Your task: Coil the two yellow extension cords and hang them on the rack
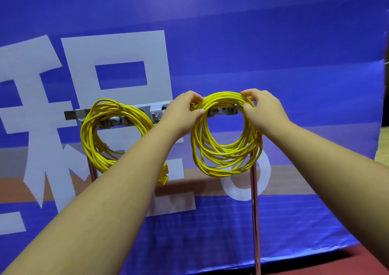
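Observation:
A grey metal rack (139,111) with hooks stands on two thin posts in front of a blue banner. One coiled yellow cord (94,140) hangs on the rack's left part, its yellow plug (163,174) dangling below my left forearm. A second coiled yellow cord (226,161) hangs at the rack's right part. My left hand (182,116) grips this coil's upper left side, thumb in front and fingers curled over the top. My right hand (263,110) grips its upper right side the same way. The hooks behind the coil's top are partly hidden.
The blue banner (273,53) with large white characters fills the background right behind the rack. The rack's right post (255,222) runs down to a dark red floor (336,264) at the lower right. The left post (92,171) shows below the left coil.

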A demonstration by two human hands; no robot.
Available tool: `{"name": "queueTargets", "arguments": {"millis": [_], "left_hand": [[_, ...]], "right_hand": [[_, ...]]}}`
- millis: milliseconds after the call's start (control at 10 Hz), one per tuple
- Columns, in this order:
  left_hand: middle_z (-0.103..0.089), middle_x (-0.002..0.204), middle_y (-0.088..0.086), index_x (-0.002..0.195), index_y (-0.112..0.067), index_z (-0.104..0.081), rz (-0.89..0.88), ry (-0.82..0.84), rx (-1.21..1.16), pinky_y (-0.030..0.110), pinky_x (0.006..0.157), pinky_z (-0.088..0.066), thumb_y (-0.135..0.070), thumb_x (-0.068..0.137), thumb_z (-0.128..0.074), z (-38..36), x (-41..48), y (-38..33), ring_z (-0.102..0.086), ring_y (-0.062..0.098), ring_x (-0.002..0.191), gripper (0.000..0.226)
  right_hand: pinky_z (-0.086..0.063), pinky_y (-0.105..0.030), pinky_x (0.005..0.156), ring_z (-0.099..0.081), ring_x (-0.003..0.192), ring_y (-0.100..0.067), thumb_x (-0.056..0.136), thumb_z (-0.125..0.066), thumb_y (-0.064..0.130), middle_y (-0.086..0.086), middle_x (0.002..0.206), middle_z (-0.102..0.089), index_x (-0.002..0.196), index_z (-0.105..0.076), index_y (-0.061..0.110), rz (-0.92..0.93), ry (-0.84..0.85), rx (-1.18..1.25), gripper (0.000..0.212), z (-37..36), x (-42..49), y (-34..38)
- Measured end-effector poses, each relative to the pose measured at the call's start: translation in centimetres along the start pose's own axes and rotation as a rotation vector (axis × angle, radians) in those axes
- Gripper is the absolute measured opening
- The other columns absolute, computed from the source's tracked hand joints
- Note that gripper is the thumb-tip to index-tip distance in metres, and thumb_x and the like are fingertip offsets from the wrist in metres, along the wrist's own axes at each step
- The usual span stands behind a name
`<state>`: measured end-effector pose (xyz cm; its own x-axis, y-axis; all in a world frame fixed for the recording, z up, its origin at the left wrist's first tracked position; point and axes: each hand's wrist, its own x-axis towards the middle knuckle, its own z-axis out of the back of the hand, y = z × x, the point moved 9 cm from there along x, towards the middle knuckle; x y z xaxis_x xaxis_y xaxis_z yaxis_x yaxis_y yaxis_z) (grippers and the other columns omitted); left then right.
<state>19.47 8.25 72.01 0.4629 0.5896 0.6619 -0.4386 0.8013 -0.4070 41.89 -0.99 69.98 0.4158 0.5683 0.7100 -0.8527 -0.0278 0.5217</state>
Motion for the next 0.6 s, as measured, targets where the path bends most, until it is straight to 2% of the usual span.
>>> {"name": "queueTargets", "arguments": {"millis": [300,600], "left_hand": [[-0.063,0.132,-0.002,0.134,-0.024,-0.059,0.015,-0.005,0.025,0.036,0.097,-0.054,-0.034,0.093,-0.076,0.0,-0.4,0.0,-0.060,0.018,0.117,0.046],[-0.062,0.124,-0.005,0.130,-0.023,-0.060,0.018,-0.045,-0.081,0.030,0.088,-0.052,-0.032,0.098,-0.068,1.5,-0.7,0.6,-0.060,0.015,0.112,0.035]], "right_hand": [[-0.044,-0.034,0.088,-0.061,0.119,-0.030,0.100,-0.059,0.025,-0.010,0.136,-0.061,0.147,-0.059,0.027,0.000,0.011,-0.018,0.046,0.0,-0.4,0.1],[-0.045,-0.032,0.092,-0.059,0.125,-0.023,0.097,-0.059,0.026,-0.003,0.143,-0.060,0.149,-0.056,0.022,-0.060,-0.046,0.122,0.052,0.8,-0.2,1.7]]}}
